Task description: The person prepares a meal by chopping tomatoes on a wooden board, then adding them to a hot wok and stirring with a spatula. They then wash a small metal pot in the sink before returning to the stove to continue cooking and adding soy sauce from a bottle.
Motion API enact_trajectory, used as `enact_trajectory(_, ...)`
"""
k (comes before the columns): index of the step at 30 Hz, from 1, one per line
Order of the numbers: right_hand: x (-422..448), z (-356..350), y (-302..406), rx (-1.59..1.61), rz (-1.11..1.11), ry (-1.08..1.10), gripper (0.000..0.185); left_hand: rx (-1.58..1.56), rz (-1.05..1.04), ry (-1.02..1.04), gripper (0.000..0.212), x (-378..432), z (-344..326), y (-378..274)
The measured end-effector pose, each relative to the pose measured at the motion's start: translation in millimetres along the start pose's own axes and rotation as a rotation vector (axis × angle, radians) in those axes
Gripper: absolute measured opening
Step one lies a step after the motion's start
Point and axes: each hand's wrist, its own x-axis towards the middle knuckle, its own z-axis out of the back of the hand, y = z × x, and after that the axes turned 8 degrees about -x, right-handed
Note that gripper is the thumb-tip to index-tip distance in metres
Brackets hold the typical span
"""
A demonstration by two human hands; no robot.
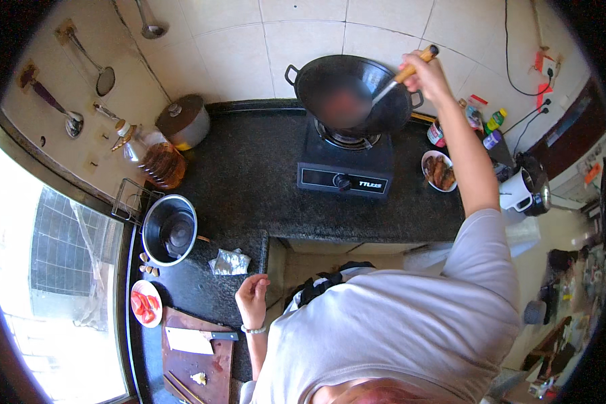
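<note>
My right hand [421, 76] is closed round the wooden handle of a metal cooking utensil [401, 76], whose lower end reaches into a black wok [384, 113]. Reddish food, blurred in the picture, lies in the wok, which stands tilted on a single-burner gas stove [343, 166]. My left hand [252, 298] holds nothing, with fingers loosely curled, above the dark counter near a crumpled foil packet [231, 262]. Close by, a cleaver [189, 340] lies on a wooden cutting board [197, 366] with chopsticks and a small pale heap, perhaps chopped garlic.
On the left stand a lidded pot [183, 121], an oil jug [159, 159], a metal basin [169, 230] and a plate of cut tomatoes [146, 303]. A bowl of browned food [439, 171], bottles and a white jug [517, 191] stand on the right. Ladles hang on the wall.
</note>
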Motion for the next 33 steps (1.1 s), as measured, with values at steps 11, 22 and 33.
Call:
enact_trajectory(11, -10.9, -6.8, -8.7, 0.052, 0.022, 0.024, 0.024, 0.048, -0.088, 0.037, 0.011, 15.7, 9.0, -3.8)
enact_trajectory(22, -25.5, 15.6, 7.6, -0.099, 0.015, 0.007, 0.028, 0.115, -0.115, 0.117, 0.014, 11.3, -5.5, -4.2)
enact_trajectory(33, -7.2, 35.6, 28.9, -0.230, 0.070, -0.025, 0.030, 0.090, -0.077, 0.115, 0.014, 16.0, -6.6, 2.9)
